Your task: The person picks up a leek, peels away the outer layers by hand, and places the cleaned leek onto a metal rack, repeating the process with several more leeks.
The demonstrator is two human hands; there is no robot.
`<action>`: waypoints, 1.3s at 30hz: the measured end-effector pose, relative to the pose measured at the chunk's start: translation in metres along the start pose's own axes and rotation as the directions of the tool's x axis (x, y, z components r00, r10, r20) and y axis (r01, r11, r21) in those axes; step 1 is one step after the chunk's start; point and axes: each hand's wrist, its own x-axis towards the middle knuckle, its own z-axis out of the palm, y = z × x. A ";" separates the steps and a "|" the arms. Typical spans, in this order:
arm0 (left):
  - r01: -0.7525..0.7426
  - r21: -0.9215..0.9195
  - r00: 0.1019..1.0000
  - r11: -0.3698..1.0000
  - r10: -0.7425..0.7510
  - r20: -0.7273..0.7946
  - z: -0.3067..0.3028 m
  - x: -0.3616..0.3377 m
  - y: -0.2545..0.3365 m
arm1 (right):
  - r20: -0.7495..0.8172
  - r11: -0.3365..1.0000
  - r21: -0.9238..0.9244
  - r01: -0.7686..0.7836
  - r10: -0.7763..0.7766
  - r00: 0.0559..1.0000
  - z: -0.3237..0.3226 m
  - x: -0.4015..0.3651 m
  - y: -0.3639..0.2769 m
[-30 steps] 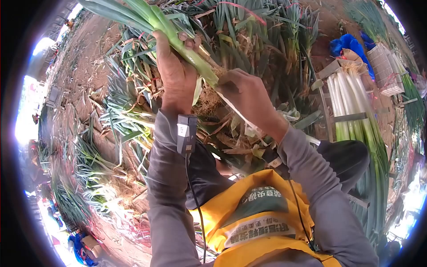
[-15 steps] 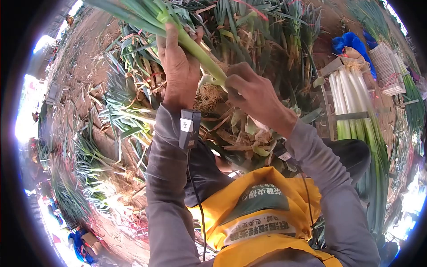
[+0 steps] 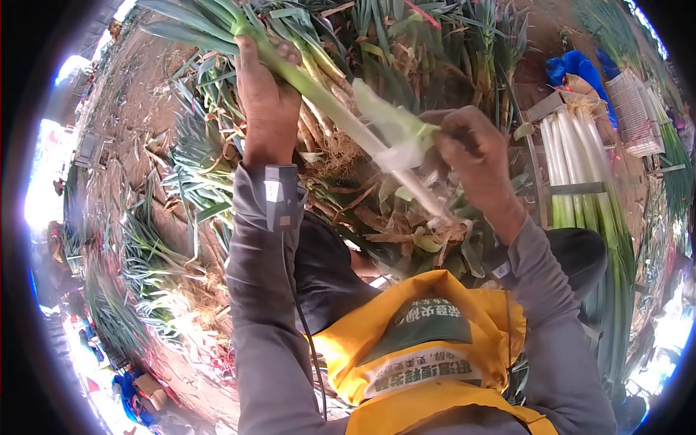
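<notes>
My left hand is wrapped round a long green onion just below where its leaves fan out. The stalk slants down to the right, its pale root end over a heap of stripped leaves. My right hand is closed on a strip of pale green outer leaf, which is blurred by motion and peels away from the stalk. Beneath the stalk lie more unpeeled green onions with brown roots.
To the right, cleaned white green onions lie in a metal rack. Untrimmed bunches stand ahead and more lie on the dirt ground to the left. A blue plastic bag and a white basket are at far right.
My right hand has moved right, away from the stalk, drawing the leaf strip off. My left hand has shifted slightly left with the green onion, and the stalk's white lower part now shows.
</notes>
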 end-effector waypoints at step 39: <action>-0.028 0.902 0.896 0.431 0.411 -0.169 -0.084 -0.010 0.050 | 0.271 0.732 0.620 -0.283 0.139 0.953 0.041 -0.007 0.037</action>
